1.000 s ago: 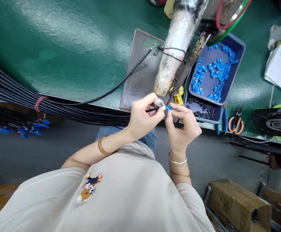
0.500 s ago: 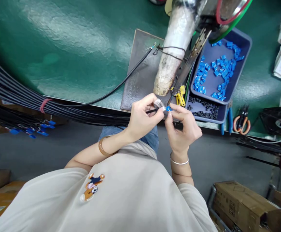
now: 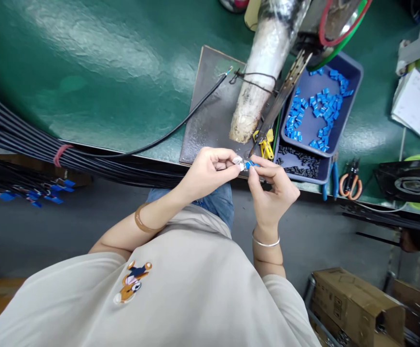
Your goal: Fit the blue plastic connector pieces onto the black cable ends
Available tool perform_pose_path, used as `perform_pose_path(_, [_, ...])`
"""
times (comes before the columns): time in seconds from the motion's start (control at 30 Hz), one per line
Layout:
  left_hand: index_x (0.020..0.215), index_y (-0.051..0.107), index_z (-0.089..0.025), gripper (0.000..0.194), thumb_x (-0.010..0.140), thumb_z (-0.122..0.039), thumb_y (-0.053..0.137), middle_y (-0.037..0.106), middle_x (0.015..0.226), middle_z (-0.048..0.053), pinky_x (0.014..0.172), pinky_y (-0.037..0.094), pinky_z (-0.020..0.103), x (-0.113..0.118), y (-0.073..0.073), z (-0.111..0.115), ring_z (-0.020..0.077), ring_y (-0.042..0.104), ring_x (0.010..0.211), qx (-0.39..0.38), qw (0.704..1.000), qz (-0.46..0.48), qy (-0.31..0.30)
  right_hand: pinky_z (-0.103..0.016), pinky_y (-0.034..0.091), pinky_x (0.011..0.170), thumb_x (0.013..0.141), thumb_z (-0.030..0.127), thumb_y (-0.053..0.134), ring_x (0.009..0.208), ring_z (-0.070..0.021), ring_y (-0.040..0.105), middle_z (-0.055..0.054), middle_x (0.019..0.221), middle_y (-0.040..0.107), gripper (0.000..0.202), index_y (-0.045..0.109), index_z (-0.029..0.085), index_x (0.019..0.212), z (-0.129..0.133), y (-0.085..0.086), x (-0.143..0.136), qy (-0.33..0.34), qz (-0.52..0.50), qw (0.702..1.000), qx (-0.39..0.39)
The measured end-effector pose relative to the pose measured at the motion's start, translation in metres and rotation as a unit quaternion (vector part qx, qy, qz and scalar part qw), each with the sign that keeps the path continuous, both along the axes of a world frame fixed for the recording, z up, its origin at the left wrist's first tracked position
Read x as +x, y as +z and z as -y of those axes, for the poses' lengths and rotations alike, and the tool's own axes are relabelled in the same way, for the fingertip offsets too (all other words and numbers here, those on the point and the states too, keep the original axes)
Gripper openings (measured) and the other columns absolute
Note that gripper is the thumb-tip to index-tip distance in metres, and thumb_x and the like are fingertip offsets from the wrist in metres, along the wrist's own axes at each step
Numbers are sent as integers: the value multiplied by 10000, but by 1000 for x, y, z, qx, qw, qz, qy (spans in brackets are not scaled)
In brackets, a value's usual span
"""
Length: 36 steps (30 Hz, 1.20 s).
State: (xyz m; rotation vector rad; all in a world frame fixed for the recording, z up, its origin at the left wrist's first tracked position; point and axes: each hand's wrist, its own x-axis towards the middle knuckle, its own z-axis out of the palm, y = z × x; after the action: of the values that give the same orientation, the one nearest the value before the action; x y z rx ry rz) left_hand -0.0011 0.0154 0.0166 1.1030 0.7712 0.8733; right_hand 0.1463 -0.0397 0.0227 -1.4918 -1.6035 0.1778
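Note:
A small blue connector (image 3: 252,165) is pinched between the thumb and fingers of my right hand (image 3: 273,190). My left hand (image 3: 213,169) is closed in a pinch right beside it, on the wire end of a black cable; the cable itself is mostly hidden by the hand. White coverings show on the left fingertips. Just above the connector ends the thin tip of a dark perforated metal arm (image 3: 280,103). Another black cable (image 3: 181,126) lies with its stripped end on the grey board (image 3: 210,108).
A wrapped white tube (image 3: 255,82) hangs over the board. To the right are a bin (image 3: 354,91) of blue connectors, a lower bin (image 3: 323,176) of small black parts, a yellow tool (image 3: 266,144), blue-handled pliers (image 3: 335,178) and orange-handled cutters (image 3: 350,187). Bundled black cables (image 3: 32,130) run along the left edge.
My left hand has turned slightly, and the black cable that showed between its fingers is now hidden. Both hands stay together at the blue connector. The view has shifted a little.

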Motion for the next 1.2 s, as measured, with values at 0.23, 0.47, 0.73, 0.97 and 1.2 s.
perform_pose_path(0.23, [669,634,-113,59,715,-132,666,554,624,-16,512,381,163,9,0,-4,46,460,551,-3,999,10,50,-266,613,749,837,158,655,875,-148,746,-17,1043,765,89,594,222,827,-2,0,1,4,3,1000,-1])
perform_pose_path(0.47, [684,657,-123,22,706,-125,658,564,620,-18,482,370,161,13,-2,-7,41,447,525,-3,997,10,71,-281,621,763,853,176,646,867,-153,750,-16,1065,764,65,606,227,841,-5,2,1,4,17,1000,7])
perform_pose_path(0.73, [684,642,-130,29,713,-127,639,527,608,-24,481,358,167,10,2,-6,44,440,526,3,999,-5,54,-299,630,768,848,169,649,860,-164,755,-30,1111,753,73,607,227,829,-4,4,2,22,45,998,26])
perform_pose_path(0.97, [672,585,-136,75,742,-130,611,490,621,-28,501,349,168,9,1,-5,47,430,546,18,999,-39,26,-256,610,735,840,159,653,827,-145,753,-11,1080,764,102,582,230,818,0,3,3,13,68,997,26])
perform_pose_path(1.2, [721,632,-134,121,827,-182,599,509,556,-44,484,320,182,-6,0,7,50,418,490,115,982,-111,-100,-257,607,640,853,177,656,738,-146,747,-13,927,768,69,593,206,861,3,6,8,-10,-64,998,-15])
